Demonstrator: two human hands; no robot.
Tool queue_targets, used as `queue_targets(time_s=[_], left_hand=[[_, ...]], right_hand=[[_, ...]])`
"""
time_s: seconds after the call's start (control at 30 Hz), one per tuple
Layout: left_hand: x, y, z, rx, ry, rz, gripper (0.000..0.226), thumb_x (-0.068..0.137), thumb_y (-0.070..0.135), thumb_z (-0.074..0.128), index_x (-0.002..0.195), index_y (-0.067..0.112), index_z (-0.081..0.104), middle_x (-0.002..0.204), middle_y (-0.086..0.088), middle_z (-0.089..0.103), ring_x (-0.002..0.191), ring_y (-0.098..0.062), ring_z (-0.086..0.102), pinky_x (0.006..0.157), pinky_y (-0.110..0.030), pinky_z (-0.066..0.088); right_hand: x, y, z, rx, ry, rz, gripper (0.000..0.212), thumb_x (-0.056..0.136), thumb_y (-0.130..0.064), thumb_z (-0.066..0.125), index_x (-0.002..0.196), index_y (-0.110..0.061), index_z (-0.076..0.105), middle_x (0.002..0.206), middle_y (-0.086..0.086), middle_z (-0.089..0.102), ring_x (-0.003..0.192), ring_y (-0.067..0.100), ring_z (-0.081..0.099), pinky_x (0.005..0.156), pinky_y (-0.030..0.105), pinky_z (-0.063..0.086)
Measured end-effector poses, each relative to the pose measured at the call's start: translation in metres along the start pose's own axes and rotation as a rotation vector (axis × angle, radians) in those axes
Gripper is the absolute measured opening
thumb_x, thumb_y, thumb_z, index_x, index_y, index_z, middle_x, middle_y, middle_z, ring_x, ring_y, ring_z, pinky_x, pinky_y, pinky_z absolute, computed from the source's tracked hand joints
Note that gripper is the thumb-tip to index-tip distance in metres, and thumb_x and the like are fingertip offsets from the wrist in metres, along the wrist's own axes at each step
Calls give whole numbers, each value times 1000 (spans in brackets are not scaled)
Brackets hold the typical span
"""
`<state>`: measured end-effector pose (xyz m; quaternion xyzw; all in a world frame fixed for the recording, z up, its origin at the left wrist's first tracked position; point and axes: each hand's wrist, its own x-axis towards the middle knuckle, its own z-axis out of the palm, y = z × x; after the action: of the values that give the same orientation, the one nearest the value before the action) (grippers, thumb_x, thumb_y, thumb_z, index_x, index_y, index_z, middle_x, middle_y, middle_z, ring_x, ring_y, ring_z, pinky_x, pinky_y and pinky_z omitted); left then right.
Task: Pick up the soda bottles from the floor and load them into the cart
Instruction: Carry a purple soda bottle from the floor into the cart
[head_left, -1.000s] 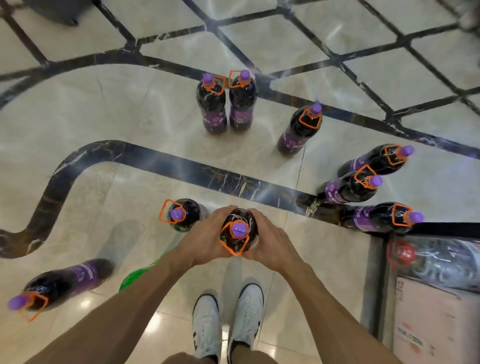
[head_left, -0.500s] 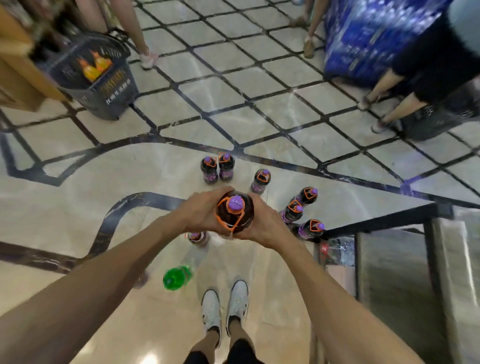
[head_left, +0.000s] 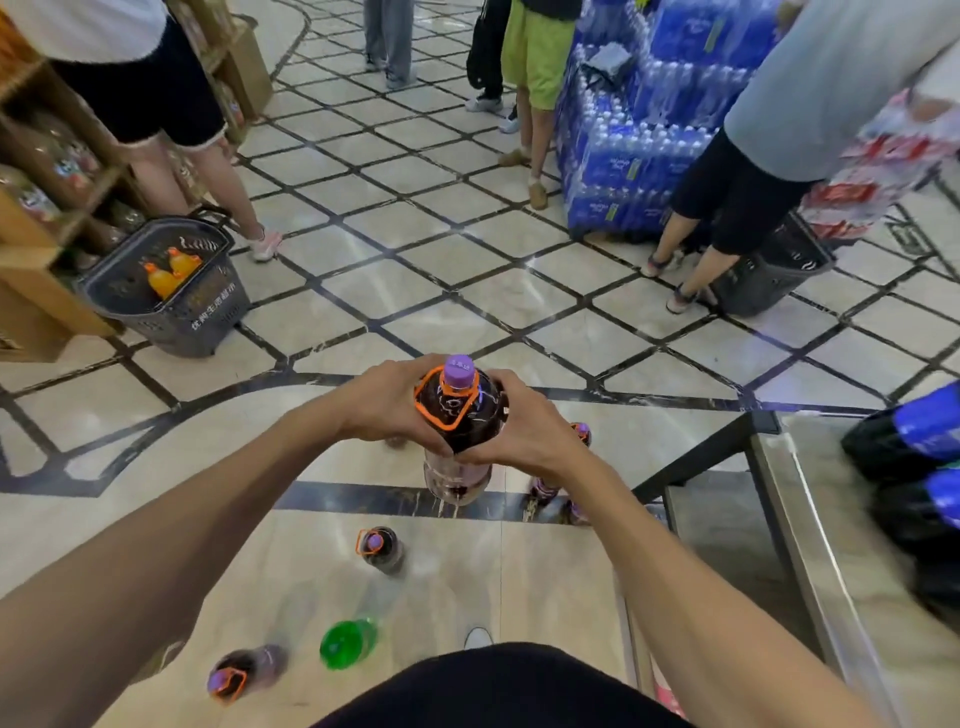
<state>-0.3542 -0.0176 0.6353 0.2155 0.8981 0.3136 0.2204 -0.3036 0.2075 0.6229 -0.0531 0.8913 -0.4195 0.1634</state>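
Note:
I hold a dark soda bottle (head_left: 460, 415) with a purple cap and an orange carry loop upright in front of me, well above the floor. My left hand (head_left: 387, 402) grips its left shoulder and my right hand (head_left: 522, 431) grips its right side. On the floor below stand another purple-capped bottle (head_left: 382, 548), one near my left arm (head_left: 244, 673), a green bottle (head_left: 348, 642), and several partly hidden behind my right hand (head_left: 545, 488). The metal cart (head_left: 789, 499) stands at the right.
Dark bottles with blue labels (head_left: 914, 441) lie in the cart at the right edge. A grey basket (head_left: 166, 291) with orange bottles stands at the left by wooden shelves. Several people stand ahead. Blue water packs (head_left: 634, 135) are stacked at the back right, beside another basket (head_left: 774, 275).
I have stood up and lifted the bottle off the floor with both hands. The view rose, so the remaining bottles now lie far below and the shop and cart have come into view.

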Motion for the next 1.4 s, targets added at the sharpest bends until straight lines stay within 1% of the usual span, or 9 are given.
queue_targets(time_s=[0.2, 0.5, 0.6, 0.73, 0.83, 0.93, 1.1, 1.3, 1.4], left_hand=[[35, 29, -6, 62, -91, 144, 95, 51, 44, 99, 134, 46, 51, 119, 21, 68, 110, -3, 64, 101, -34, 50], [104, 117, 21, 222, -404, 488, 98, 45, 56, 95, 132, 52, 49, 119, 26, 68, 111, 0, 63, 100, -29, 49], [115, 160, 46, 265, -506, 628, 96, 46, 53, 95, 130, 55, 49, 116, 23, 69, 108, -2, 64, 99, -29, 50], [112, 221, 96, 338, -626, 840, 92, 44, 57, 94, 125, 59, 50, 111, 24, 70, 104, -1, 66, 97, -32, 52], [88, 273, 139, 376, -719, 977, 83, 46, 51, 95, 118, 56, 55, 106, 28, 70, 100, 3, 65, 93, -25, 51], [51, 323, 185, 396, -829, 1095, 74, 48, 44, 96, 109, 57, 57, 100, 31, 70, 96, 7, 65, 89, -20, 51], [-44, 394, 268, 379, -1062, 1287, 68, 56, 26, 100, 104, 51, 59, 90, 51, 60, 83, 31, 54, 72, 1, 40], [-160, 444, 363, 414, -1225, 1473, 77, 37, 61, 92, 105, 68, 56, 101, 35, 68, 99, 6, 66, 93, -26, 53], [-215, 460, 392, 380, -1292, 1544, 79, 41, 53, 92, 113, 58, 58, 109, 24, 70, 103, 1, 65, 100, -31, 52]], right_hand=[[-20, 7, -20, 28, 147, 65, 95, 55, -53, 95, 136, -37, 48, 120, -20, 65, 111, 7, 63, 98, 37, 55], [-105, 20, -44, 62, 525, 343, 80, 57, -50, 97, 117, -51, 45, 104, -29, 61, 104, 3, 62, 97, 30, 52], [-144, 29, -43, 119, 704, 456, 86, 46, -59, 96, 120, -44, 54, 107, -28, 68, 103, -6, 64, 97, 31, 54], [-210, 34, -36, 135, 886, 598, 80, 49, -50, 98, 120, -43, 61, 111, -22, 72, 104, -1, 66, 98, 32, 54], [-270, 34, -23, 152, 1034, 702, 79, 50, -51, 97, 120, -49, 60, 108, -27, 72, 102, -9, 65, 96, 29, 55], [-337, 30, -1, 165, 1167, 813, 65, 55, -42, 98, 99, -65, 57, 92, -33, 69, 88, -19, 61, 83, 17, 52], [-443, 24, 56, 193, 1466, 982, 91, 47, -56, 95, 130, -39, 60, 115, -16, 74, 109, 6, 68, 98, 39, 55], [-559, 6, 127, 241, 1675, 1117, 93, 54, -53, 96, 137, -36, 59, 123, -16, 71, 116, 4, 65, 103, 36, 53], [-606, 0, 154, 248, 1742, 1172, 92, 57, -49, 98, 139, -40, 56, 123, -19, 70, 117, 0, 64, 102, 32, 52]])
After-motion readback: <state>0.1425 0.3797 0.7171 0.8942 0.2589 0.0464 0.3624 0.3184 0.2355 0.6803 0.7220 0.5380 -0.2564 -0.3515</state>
